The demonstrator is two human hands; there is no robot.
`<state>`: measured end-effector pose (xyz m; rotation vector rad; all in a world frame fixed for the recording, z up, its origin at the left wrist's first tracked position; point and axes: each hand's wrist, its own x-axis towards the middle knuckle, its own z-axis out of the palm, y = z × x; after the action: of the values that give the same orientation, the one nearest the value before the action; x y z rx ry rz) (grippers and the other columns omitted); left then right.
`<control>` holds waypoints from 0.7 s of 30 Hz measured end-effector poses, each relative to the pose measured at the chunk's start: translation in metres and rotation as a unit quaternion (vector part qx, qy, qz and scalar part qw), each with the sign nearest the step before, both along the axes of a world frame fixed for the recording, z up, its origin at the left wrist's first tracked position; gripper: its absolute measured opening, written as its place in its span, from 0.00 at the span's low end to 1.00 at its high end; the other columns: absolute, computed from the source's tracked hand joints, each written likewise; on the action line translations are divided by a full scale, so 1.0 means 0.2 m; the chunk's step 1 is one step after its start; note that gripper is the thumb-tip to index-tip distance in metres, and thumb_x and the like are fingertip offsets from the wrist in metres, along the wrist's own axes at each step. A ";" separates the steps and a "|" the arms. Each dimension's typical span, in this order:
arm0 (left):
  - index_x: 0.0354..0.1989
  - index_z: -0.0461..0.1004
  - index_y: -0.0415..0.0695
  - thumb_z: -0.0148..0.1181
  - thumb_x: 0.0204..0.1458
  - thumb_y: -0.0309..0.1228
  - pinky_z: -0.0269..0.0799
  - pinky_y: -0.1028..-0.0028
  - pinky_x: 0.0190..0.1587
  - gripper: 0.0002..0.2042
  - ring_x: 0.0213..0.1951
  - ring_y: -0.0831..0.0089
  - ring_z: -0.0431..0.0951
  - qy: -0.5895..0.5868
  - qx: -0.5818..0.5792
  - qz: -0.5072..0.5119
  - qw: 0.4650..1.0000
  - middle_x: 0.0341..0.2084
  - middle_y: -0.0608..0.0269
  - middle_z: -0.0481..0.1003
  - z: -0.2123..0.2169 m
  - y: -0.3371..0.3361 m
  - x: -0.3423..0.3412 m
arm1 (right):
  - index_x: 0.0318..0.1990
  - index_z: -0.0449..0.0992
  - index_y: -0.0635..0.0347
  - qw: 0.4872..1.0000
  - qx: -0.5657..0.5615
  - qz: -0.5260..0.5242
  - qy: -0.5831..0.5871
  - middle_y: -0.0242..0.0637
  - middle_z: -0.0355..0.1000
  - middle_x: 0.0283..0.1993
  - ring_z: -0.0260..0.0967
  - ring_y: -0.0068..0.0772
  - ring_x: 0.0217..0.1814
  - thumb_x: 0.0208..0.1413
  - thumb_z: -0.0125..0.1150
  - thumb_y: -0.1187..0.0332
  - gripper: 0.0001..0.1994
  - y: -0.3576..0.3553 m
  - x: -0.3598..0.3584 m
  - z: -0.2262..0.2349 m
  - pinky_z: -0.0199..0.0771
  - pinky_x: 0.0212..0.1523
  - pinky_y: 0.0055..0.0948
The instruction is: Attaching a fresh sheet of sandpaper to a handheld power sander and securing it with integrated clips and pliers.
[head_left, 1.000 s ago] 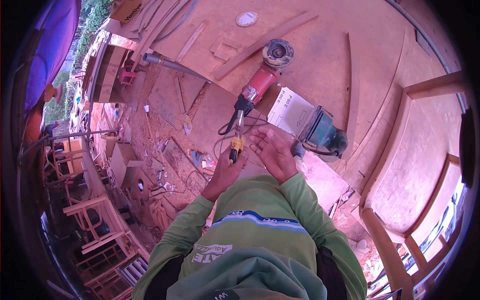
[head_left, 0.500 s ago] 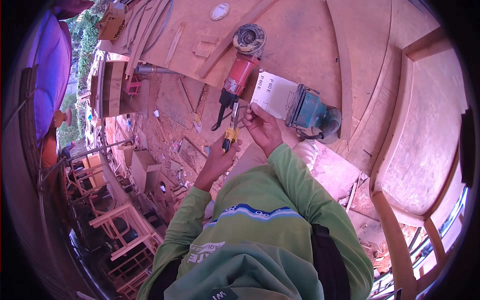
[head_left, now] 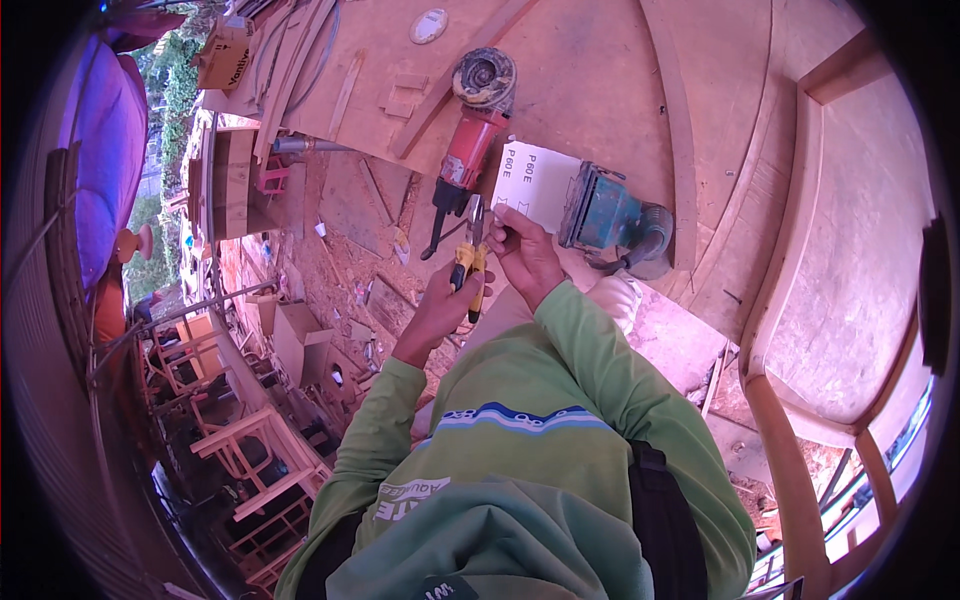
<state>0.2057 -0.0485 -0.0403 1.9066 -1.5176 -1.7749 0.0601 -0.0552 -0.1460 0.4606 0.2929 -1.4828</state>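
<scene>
My left hand (head_left: 437, 315) is closed around a pair of pliers (head_left: 473, 245) with yellow and black handles. Their metal jaws point away from me, and the handles are spread a little. Beside the jaws, my right hand (head_left: 529, 260) pinches the near left corner of a white-backed sandpaper sheet (head_left: 538, 190). The sheet's right side meets the base of a teal power sander (head_left: 606, 214), which lies on its side on the table. Just beyond the pliers rests a red and black angle grinder (head_left: 470, 148) with a dusty round disc head.
The wooden table (head_left: 590, 75) carries thin wood strips (head_left: 672, 120), small wood offcuts (head_left: 404, 92) and a round white lid-like piece (head_left: 429, 26). A curved wooden frame (head_left: 795, 250) stands at the right. Below left are chair frames (head_left: 262, 450) and a cardboard box (head_left: 298, 340) on the littered floor.
The pliers have turned more upright, and their handles have spread apart. Their jaws have come up beside my right fingers. My right hand keeps hold of the sandpaper corner.
</scene>
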 end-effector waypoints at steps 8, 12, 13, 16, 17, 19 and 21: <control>0.60 0.70 0.33 0.56 0.68 0.32 0.78 0.69 0.44 0.17 0.42 0.72 0.83 -0.039 -0.032 -0.028 0.998 0.45 0.55 0.82 -0.03 0.01 -0.03 | 0.41 0.75 0.61 0.999 0.016 0.040 0.027 0.29 0.71 0.29 0.65 0.20 0.27 0.62 0.65 0.74 0.05 -0.02 0.03 -0.04 0.65 0.29 0.24; 0.59 0.71 0.34 0.59 0.67 0.35 0.76 0.63 0.42 0.19 0.39 0.64 0.83 -0.091 -0.096 -0.056 0.990 0.37 0.50 0.81 -0.08 0.02 -0.02 | 0.42 0.75 0.61 0.998 0.004 0.032 0.051 0.29 0.71 0.29 0.66 0.20 0.28 0.62 0.65 0.74 0.05 -0.01 0.03 -0.04 0.65 0.29 0.24; 0.59 0.71 0.34 0.59 0.67 0.35 0.76 0.63 0.42 0.19 0.39 0.64 0.83 -0.091 -0.095 -0.054 0.990 0.37 0.50 0.81 -0.08 0.02 -0.02 | 0.42 0.75 0.62 0.998 0.007 0.034 0.048 0.29 0.72 0.29 0.66 0.20 0.28 0.62 0.65 0.74 0.05 -0.01 0.04 -0.04 0.65 0.29 0.24; 0.57 0.70 0.34 0.59 0.66 0.36 0.74 0.56 0.41 0.19 0.37 0.49 0.83 -0.159 -0.172 -0.109 0.966 0.32 0.44 0.79 -0.06 0.04 -0.02 | 0.43 0.77 0.62 0.999 0.025 0.028 0.038 0.30 0.73 0.31 0.67 0.21 0.28 0.61 0.66 0.76 0.06 -0.01 0.04 -0.04 0.65 0.29 0.24; 0.55 0.70 0.34 0.58 0.66 0.37 0.73 0.54 0.41 0.18 0.37 0.44 0.81 -0.183 -0.185 -0.119 0.958 0.31 0.42 0.78 -0.02 0.05 -0.04 | 0.44 0.78 0.63 0.999 0.040 0.018 0.029 0.30 0.74 0.32 0.67 0.21 0.28 0.59 0.67 0.77 0.07 -0.01 0.04 -0.04 0.65 0.28 0.24; 0.54 0.70 0.34 0.58 0.66 0.37 0.72 0.51 0.41 0.18 0.37 0.39 0.80 -0.206 -0.196 -0.128 0.950 0.30 0.40 0.77 0.03 0.05 -0.04 | 0.45 0.77 0.62 0.999 0.037 0.018 0.022 0.30 0.73 0.33 0.67 0.22 0.28 0.59 0.67 0.78 0.08 -0.02 0.04 -0.06 0.65 0.27 0.24; 0.51 0.70 0.36 0.59 0.65 0.37 0.72 0.50 0.39 0.16 0.36 0.39 0.80 -0.229 -0.190 -0.164 0.941 0.30 0.41 0.76 0.08 0.05 0.00 | 0.46 0.76 0.62 0.999 0.033 0.024 0.014 0.30 0.73 0.33 0.67 0.23 0.28 0.60 0.66 0.78 0.09 -0.01 0.04 -0.05 0.65 0.27 0.25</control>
<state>0.2048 -0.0376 -0.0252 2.0326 -2.2500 -1.0374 0.0685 -0.0582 -0.1556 0.4836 0.3728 -1.4376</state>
